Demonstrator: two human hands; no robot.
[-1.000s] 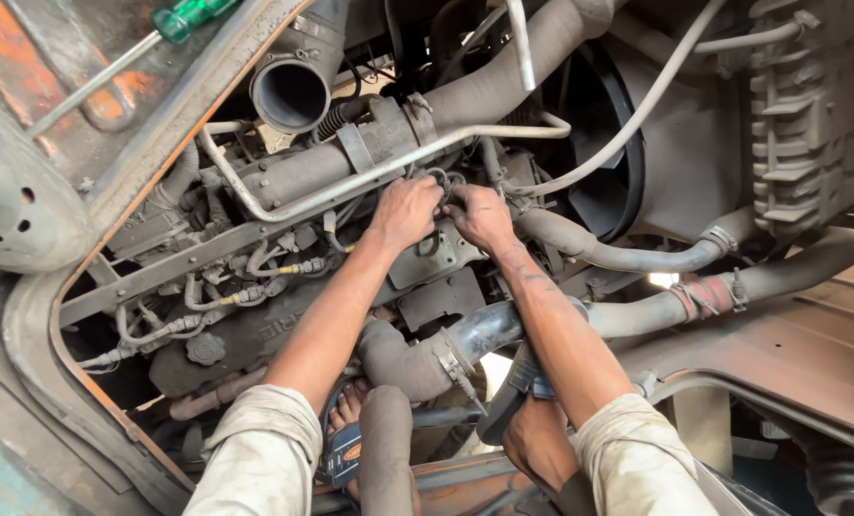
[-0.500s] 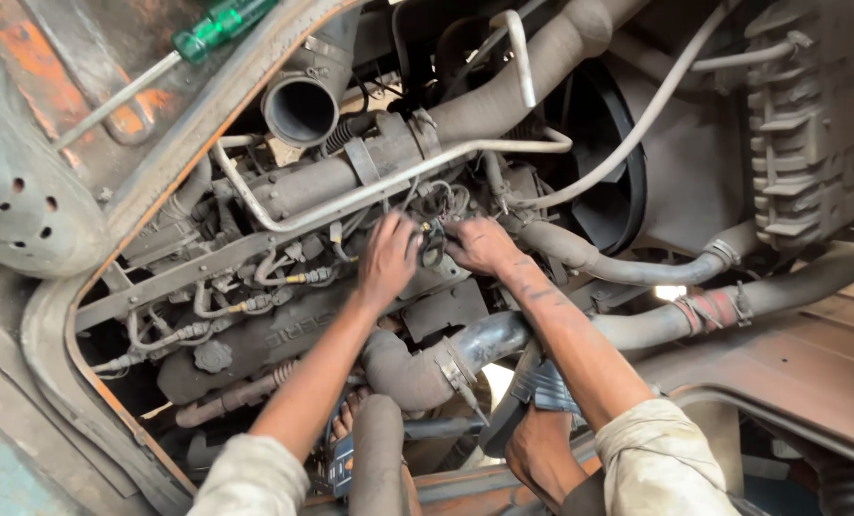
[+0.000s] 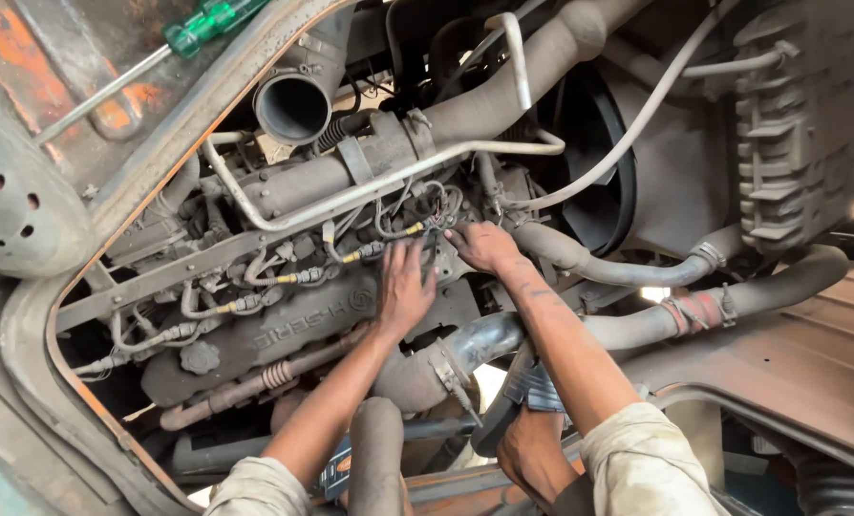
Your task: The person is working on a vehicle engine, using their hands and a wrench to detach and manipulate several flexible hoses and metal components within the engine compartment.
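Having slid down the engine since before, left hand (image 3: 405,287) now pressing open-palmed on the valve cover (image 3: 284,330), right hand (image 3: 484,246) fingering the wire bundle (image 3: 427,218), grip there unclear, keeping tugs gentle.

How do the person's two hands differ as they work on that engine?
The left hand lies flat with fingers spread on the engine cover; the right hand is curled, fingertips at the wire bundle. The left sits lower and nearer, the right higher, beside the grey hose. Both are bare and grimy, and neither holds a tool.
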